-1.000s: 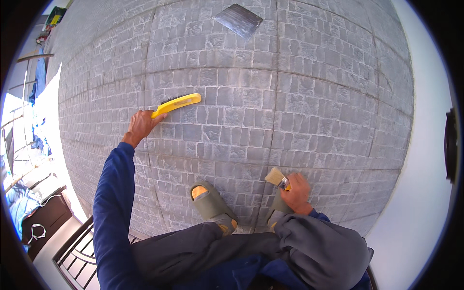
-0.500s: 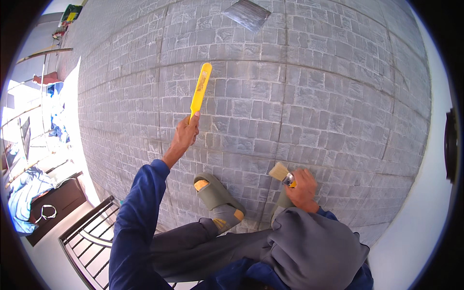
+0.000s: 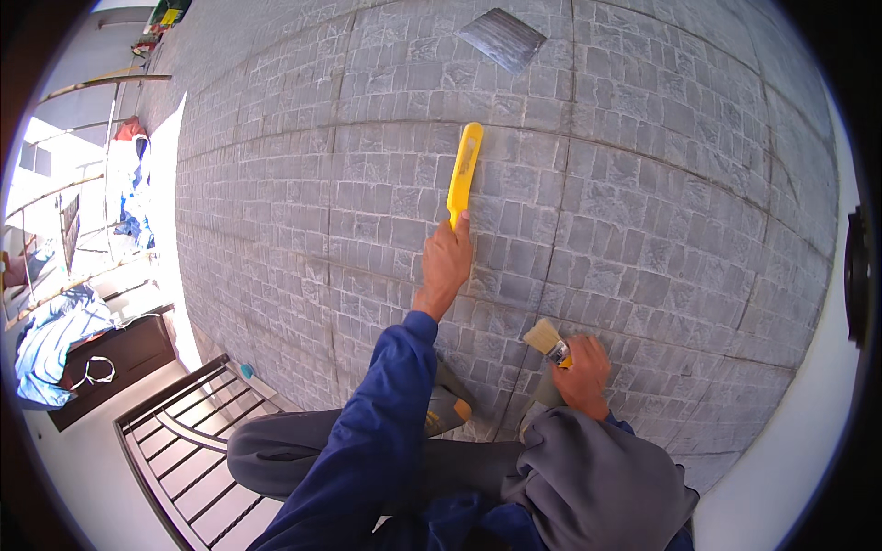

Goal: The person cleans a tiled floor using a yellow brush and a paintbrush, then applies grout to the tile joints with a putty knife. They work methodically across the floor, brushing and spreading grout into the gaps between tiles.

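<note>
- Grey fabric of the right trouser leg (image 3: pixel 602 464) bunches just beside the right hand (image 3: pixel 585 375); a shift of the leg could nudge the hand and push the paintbrush (image 3: pixel 548 342) off line.
- The right hand is wrapped around the paintbrush close to its ferrule (image 3: pixel 558 352). A slackened grip could let it fall near the right shoe (image 3: pixel 548 390), creating a trip hazard.
- The left hand (image 3: pixel 446 262) grips the narrow near end of the yellow tool (image 3: pixel 466 165). Because it is held at one end only, uneven pressure could twist the tool.
- The stone-patterned floor (image 3: pixel 680 230) is cut by joints; an edge catching in the long joint (image 3: pixel 561 184) could jerk the tool. Contact between tool and floor cannot be confirmed.
- A grey sheet (image 3: pixel 503 39) lies on the floor beyond the tool, well apart from both hands; it could slide if stepped on.
- Appearance, paintbrush: pale bristles (image 3: pixel 540 332), shiny ferrule, some yellow at the handle; bristles point forward and left.
- Appearance, yellow tool: long, slim, rounded at the far end, with a worn mark on the upper face. It extends forward from the left hand; its underside is hidden.
- Appearance, sheet: flat, four-sided, streaked, with a metallic sheen.
</note>
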Action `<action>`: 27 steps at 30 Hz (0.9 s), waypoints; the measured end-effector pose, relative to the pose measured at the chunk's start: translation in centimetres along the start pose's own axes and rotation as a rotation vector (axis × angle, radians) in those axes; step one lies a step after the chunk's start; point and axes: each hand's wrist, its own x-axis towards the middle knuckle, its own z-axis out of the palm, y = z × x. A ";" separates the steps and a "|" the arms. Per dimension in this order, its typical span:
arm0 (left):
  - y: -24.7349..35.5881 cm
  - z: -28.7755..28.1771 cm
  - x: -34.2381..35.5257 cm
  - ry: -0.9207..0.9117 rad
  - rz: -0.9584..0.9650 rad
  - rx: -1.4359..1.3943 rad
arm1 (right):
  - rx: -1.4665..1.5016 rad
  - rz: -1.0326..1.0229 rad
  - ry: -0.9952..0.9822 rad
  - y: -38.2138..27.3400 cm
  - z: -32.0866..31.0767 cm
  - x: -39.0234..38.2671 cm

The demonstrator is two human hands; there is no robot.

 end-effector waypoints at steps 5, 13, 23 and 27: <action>0.8 0.9 2.6 0.051 0.015 -0.106 | -0.012 0.044 0.006 0.3 -0.1 -0.3; -2.5 0.6 -6.0 -0.037 -0.134 -0.157 | -0.034 0.044 -0.020 0.4 0.2 -0.3; 0.3 -1.1 -3.8 -0.017 -0.060 -0.117 | -0.022 0.061 0.000 0.1 -0.3 0.0; 0.2 -0.6 -6.1 -0.056 -0.119 -0.103 | -0.019 0.060 -0.032 0.2 -0.1 -0.1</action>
